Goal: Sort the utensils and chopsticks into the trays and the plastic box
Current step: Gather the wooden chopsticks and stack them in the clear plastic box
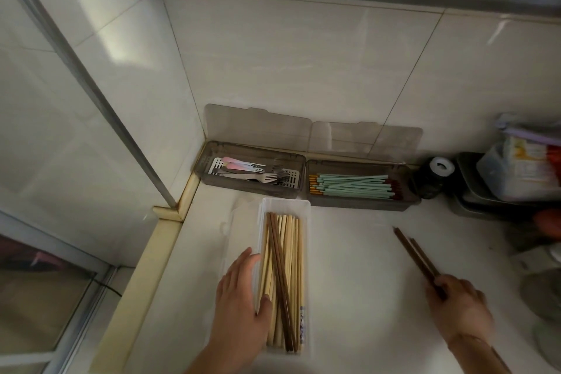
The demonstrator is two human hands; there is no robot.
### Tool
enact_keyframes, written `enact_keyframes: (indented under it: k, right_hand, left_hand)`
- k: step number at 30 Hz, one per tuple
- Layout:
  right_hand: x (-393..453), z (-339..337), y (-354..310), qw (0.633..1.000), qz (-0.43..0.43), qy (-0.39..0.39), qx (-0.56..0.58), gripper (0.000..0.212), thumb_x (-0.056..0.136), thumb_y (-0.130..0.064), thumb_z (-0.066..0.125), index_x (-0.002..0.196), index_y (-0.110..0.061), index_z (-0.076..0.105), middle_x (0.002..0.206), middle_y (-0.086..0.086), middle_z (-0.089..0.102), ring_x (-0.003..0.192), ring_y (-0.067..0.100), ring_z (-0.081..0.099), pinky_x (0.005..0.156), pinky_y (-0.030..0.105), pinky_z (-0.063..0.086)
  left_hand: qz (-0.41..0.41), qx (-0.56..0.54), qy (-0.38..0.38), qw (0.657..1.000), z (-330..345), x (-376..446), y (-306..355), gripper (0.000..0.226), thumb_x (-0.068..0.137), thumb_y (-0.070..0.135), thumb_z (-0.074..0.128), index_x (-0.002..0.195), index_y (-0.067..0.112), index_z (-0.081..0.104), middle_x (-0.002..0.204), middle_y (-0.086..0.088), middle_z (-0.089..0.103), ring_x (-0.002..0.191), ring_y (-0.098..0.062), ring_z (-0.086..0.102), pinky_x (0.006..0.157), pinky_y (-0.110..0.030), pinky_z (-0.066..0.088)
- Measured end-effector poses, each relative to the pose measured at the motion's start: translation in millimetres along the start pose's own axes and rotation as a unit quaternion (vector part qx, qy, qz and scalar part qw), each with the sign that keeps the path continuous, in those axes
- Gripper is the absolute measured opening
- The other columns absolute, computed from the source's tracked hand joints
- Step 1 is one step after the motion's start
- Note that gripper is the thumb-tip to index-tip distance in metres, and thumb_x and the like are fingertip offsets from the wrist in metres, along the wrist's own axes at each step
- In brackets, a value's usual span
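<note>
On the smooth white counter (pixel 349 267) a long, narrow plastic box (pixel 283 206) of clear, milky plastic lies lengthwise, running from the near edge toward the back wall. It is filled with pale bamboo chopsticks (pixel 291 252), slim and straight, with a pair of dark brown wooden chopsticks (pixel 280 276) lying slantwise on top of them.

The left hand (pixel 239 304) rests against the box's left long wall, its fingers (pixel 247 261) straight and relaxed along the rim and its thumb set on the chopsticks just inside. The right hand (pixel 458 310), toward the counter's right edge, grips another pair of dark wooden chopsticks (pixel 414 255) by their near ends; the fingers curl round them and the tips point away toward the back, low over the counter, though whether they touch it I cannot tell.

Along the back edge, against the glossy tiled wall (pixel 303 55), stand two smoky translucent trays with their lids leaned upright behind them. The left tray (pixel 212 179), in the back left corner, holds metal forks (pixel 267 177) and pastel-handled utensils (pixel 233 162) on a white perforated insert. The right tray (pixel 364 203), touching it, holds mint-green chopsticks (pixel 352 184) laid in a neat bundle, gold at one end and reddish at the other.

At the back right corner are a small dark jar (pixel 431 179) and a stack of containers (pixel 516 173), blurred.
</note>
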State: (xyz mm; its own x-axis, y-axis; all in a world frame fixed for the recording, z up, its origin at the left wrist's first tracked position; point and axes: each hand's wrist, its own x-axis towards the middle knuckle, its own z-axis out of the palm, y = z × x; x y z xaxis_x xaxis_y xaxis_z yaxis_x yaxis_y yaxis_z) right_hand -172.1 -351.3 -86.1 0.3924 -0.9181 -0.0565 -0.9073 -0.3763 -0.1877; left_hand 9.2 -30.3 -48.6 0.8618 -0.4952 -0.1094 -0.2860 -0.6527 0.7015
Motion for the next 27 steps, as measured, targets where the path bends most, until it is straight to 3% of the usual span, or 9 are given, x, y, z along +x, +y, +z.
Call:
enact_keyframes:
  k: [7, 11, 15, 19, 23, 25, 27]
  right_hand:
    - [1, 1, -5, 0.999, 0.017, -0.029, -0.014, 0.023, 0.086, -0.047, 0.059, 0.097, -0.029, 0.066, 0.104, 0.002, 0.059, 0.098, 0.027, 0.046, 0.077, 0.034, 0.044]
    - [-1, 2, -10, 0.998, 0.005, -0.055, -0.026, 0.018, 0.089, -0.041, 0.058, 0.095, -0.027, 0.067, 0.104, 0.003, 0.057, 0.099, 0.028, 0.044, 0.069, 0.031, 0.038]
    - [-16, 13, -16, 0.998, -0.042, -0.03, -0.025, 0.014, 0.087, -0.029, 0.061, 0.094, -0.018, 0.064, 0.104, 0.009, 0.06, 0.098, 0.032, 0.049, 0.068, 0.034, 0.042]
    - [-29, 20, -21, 0.991, -0.133, -0.02, -0.002, 0.011, 0.09, -0.024, 0.054, 0.099, -0.022, 0.061, 0.098, 0.003, 0.064, 0.091, 0.03, 0.057, 0.067, 0.033, 0.043]
    - [-31, 12, -47, 0.985, -0.145, -0.033, 0.085, 0.024, 0.093, -0.013, 0.044, 0.111, -0.025, 0.056, 0.108, 0.004, 0.061, 0.09, 0.029, 0.058, 0.068, 0.032, 0.043]
    - [-32, 0, -73, 0.97, -0.182, -0.017, 0.158, 0.026, 0.092, -0.003, 0.044, 0.1, -0.024, 0.057, 0.104, 0.002, 0.061, 0.083, 0.026, 0.059, 0.064, 0.031, 0.046]
    - [-38, -16, -105, 0.948, -0.216, 0.009, 0.234, 0.031, 0.091, 0.003, 0.045, 0.09, -0.026, 0.057, 0.096, -0.004, 0.06, 0.079, 0.017, 0.06, 0.062, 0.02, 0.045]
  left_hand:
    - [0.006, 0.004, -0.001, 1.0, 1, 0, -2, 0.077, 0.083, 0.019, 0.065, 0.142, 0.042, 0.02, 0.154, 0.02, 0.018, 0.141, -0.002, 0.016, 0.118, -0.036, 0.022]
    - [0.007, 0.005, 0.003, 1.0, 2, 0, -4, 0.077, 0.083, 0.019, 0.063, 0.142, 0.042, 0.02, 0.153, 0.019, 0.019, 0.141, -0.003, 0.017, 0.117, -0.037, 0.024]
    - [0.016, 0.001, 0.01, 1.0, 3, -1, -4, 0.075, 0.084, 0.018, 0.062, 0.141, 0.043, 0.02, 0.152, 0.021, 0.019, 0.138, 0.001, 0.018, 0.116, -0.031, 0.023]
    - [0.023, 0.004, 0.015, 1.0, 3, 0, -5, 0.074, 0.084, 0.018, 0.06, 0.142, 0.042, 0.02, 0.152, 0.021, 0.019, 0.137, 0.002, 0.018, 0.115, -0.028, 0.022]
    - [0.029, 0.013, 0.014, 0.999, 4, 0, -6, 0.073, 0.085, 0.019, 0.059, 0.142, 0.04, 0.02, 0.153, 0.02, 0.019, 0.138, 0.001, 0.017, 0.116, -0.028, 0.022]
    - [0.03, 0.016, 0.018, 0.999, 5, 0, -7, 0.073, 0.085, 0.018, 0.059, 0.142, 0.04, 0.02, 0.152, 0.02, 0.019, 0.137, 0.004, 0.015, 0.115, -0.026, 0.02]
    - [0.031, 0.019, 0.017, 0.999, 5, 0, -8, 0.073, 0.085, 0.018, 0.059, 0.142, 0.041, 0.02, 0.152, 0.02, 0.019, 0.137, 0.004, 0.015, 0.116, -0.028, 0.021]
